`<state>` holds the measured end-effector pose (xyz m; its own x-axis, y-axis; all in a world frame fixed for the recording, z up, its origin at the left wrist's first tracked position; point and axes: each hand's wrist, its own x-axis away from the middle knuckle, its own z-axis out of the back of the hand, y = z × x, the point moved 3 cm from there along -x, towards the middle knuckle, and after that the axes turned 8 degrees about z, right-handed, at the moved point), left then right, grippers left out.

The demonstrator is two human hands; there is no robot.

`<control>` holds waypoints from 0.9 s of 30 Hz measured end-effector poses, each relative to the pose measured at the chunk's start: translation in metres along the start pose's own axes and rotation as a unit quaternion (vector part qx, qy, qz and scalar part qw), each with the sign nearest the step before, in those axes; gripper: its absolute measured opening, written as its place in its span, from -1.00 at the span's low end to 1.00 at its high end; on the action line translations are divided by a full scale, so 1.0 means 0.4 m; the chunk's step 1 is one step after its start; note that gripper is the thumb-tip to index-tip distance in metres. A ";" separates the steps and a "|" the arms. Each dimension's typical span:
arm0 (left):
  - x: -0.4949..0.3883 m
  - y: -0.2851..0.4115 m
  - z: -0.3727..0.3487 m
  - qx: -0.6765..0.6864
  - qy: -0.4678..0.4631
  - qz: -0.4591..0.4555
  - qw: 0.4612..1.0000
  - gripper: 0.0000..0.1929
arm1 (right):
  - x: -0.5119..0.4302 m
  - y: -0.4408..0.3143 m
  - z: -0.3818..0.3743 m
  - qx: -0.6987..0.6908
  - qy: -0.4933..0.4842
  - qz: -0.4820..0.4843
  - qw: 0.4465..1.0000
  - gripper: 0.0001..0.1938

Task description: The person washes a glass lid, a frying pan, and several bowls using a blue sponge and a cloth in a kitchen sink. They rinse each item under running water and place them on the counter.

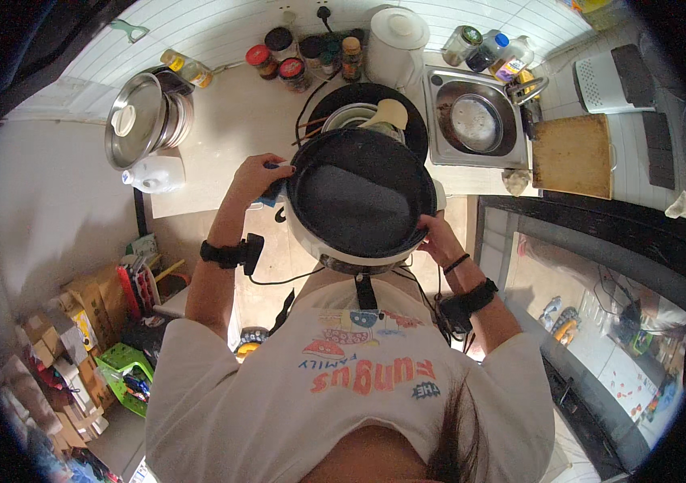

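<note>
A round pot [352, 199] with a black interior and a white outer wall is held up in front of my body, its opening tilted toward me. My right hand [439, 240] grips the pot's lower right rim. At the upper left of the rim, my left hand [258, 180] pinches a blue cleaning cloth or sponge [272, 194], partly hidden by the fingers. Just past the pot, a large black pan [412, 115] holds nested bowls [349, 115], a cream ladle [390, 113] and brown chopsticks [311, 128]. The pot covers part of these.
At the right, a steel sink [433, 145] contains a metal basin [477, 124]; a wooden cutting board [572, 154] is beside it. Jars [279, 43] and a white pitcher [398, 45] line the wall. Leftward on the counter [228, 121] are a steel pan [134, 136] and a plastic jug [156, 174].
</note>
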<state>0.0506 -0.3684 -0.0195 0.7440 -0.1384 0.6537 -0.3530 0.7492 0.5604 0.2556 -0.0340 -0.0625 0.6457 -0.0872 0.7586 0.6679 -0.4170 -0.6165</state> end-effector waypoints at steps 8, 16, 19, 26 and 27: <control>0.033 0.031 0.035 0.098 -0.016 -0.026 0.995 -0.67 | -0.022 0.002 0.015 0.033 -0.052 -0.057 0.996 -0.43; 0.053 0.091 0.076 0.268 -0.069 -0.033 0.960 -0.68 | -0.043 -0.014 0.011 -0.002 -0.106 -0.118 0.987 -0.74; 0.042 0.127 0.096 0.277 -0.082 -0.074 0.955 -0.66 | -0.053 -0.018 -0.005 -0.042 -0.131 -0.131 0.982 -0.76; 0.016 0.219 0.121 0.314 -0.113 -0.108 0.936 -0.64 | -0.081 -0.003 -0.069 -0.125 -0.206 -0.140 0.960 -0.61; 0.011 0.231 0.124 0.314 -0.117 -0.114 0.935 -0.65 | -0.087 0.004 -0.074 -0.134 -0.214 -0.148 0.956 -0.61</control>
<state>-0.0070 -0.3319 0.0604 0.7224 -0.4411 0.5326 -0.5177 0.1656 0.8394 0.2231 -0.0586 -0.0838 0.5739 0.4253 0.6999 0.7634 -0.5872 -0.2691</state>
